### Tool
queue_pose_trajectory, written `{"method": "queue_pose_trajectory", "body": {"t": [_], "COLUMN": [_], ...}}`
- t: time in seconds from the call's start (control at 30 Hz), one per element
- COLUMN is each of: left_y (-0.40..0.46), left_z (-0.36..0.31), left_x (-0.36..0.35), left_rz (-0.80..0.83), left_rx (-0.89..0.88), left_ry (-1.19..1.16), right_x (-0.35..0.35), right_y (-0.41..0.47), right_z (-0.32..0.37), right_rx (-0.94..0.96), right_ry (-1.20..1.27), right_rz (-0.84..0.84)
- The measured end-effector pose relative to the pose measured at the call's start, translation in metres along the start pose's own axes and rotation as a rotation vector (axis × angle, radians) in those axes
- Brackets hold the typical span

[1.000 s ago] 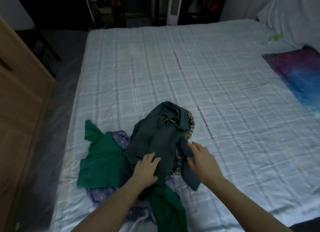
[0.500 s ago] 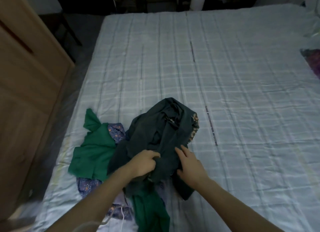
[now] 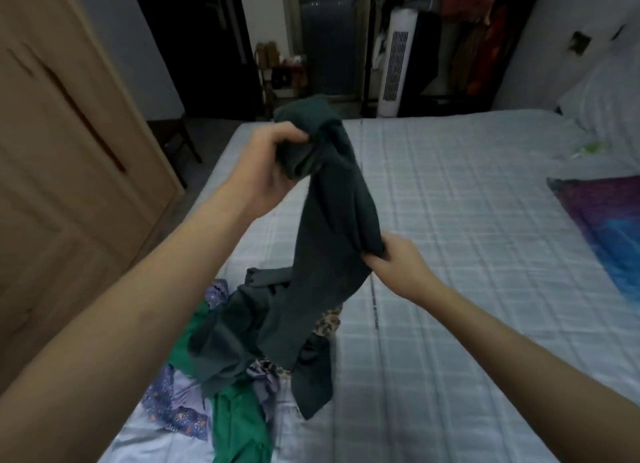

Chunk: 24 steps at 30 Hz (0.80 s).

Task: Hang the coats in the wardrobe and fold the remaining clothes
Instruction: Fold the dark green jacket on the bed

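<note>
A dark grey-green garment [image 3: 329,220] hangs in the air above the bed, its lower part still trailing onto the pile. My left hand [image 3: 266,172] grips its bunched top end, raised high. My right hand [image 3: 394,268] pinches the garment's right edge lower down. Under it on the bed lie a bright green garment [image 3: 235,424], a purple floral cloth [image 3: 173,403] and a leopard-print piece [image 3: 327,322], all crumpled together.
The bed [image 3: 467,255] with a pale checked sheet stretches ahead. A wooden wardrobe [image 3: 62,172] stands at the left. A purple-blue pillow [image 3: 602,220] lies at the right. A white tower fan [image 3: 394,68] and hanging clothes [image 3: 474,19] stand beyond the bed.
Both hands took hold of the dark garment on the pile and lifted it up off the bed. The view tilted up toward the far end of the room.
</note>
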<state>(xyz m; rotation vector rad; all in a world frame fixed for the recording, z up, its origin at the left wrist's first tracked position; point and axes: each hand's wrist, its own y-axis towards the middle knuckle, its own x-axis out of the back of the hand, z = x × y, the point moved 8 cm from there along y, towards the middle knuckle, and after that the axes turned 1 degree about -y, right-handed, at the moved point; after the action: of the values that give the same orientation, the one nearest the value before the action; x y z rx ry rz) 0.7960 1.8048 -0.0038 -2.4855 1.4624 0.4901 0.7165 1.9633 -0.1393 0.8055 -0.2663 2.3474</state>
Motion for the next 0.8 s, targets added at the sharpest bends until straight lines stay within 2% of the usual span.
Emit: {"method": "queue_pose_trajectory", "body": {"t": [0.07, 0.13, 0.2, 0.33, 0.4, 0.47, 0.5, 0.53, 0.63, 0.73, 0.8], "left_y": [0.014, 0.017, 0.002, -0.078, -0.11, -0.127, -0.132, -0.131, -0.106, -0.084, -0.071], "left_z": [0.009, 0.045, 0.085, 0.165, 0.216, 0.274, 0.299, 0.319, 0.334, 0.302, 0.278], "left_x": [0.001, 0.009, 0.026, 0.074, 0.07, 0.053, 0.044, 0.04, 0.03, 0.031, 0.024], "left_rz": [-0.047, -0.07, -0.163, -0.516, -0.411, -0.156, -0.077, -0.063, -0.133, -0.272, -0.239], "left_rx": [0.018, 0.106, 0.129, -0.04, 0.02, 0.199, 0.295, 0.373, 0.277, 0.261, 0.27], "left_ry": [0.074, 0.248, 0.307, 0.291, 0.393, 0.582, 0.636, 0.681, 0.612, 0.558, 0.566], "right_x": [0.01, 0.022, 0.039, 0.072, 0.082, 0.09, 0.093, 0.097, 0.105, 0.126, 0.138], "right_y": [-0.008, -0.012, -0.01, -0.003, -0.001, 0.001, 0.001, 0.0, -0.002, -0.003, 0.007], "right_z": [0.012, 0.022, 0.026, 0.02, 0.019, 0.026, 0.031, 0.038, 0.047, 0.042, 0.029], "right_rx": [-0.031, -0.034, -0.054, -0.152, -0.177, -0.165, -0.147, -0.126, -0.062, -0.029, -0.055], "right_ry": [0.097, 0.171, 0.289, 0.512, 0.56, 0.568, 0.572, 0.573, 0.578, 0.601, 0.733], "right_rz": [0.113, 0.123, 0.041, -0.155, -0.222, -0.259, -0.273, -0.287, -0.318, -0.392, -0.294]}}
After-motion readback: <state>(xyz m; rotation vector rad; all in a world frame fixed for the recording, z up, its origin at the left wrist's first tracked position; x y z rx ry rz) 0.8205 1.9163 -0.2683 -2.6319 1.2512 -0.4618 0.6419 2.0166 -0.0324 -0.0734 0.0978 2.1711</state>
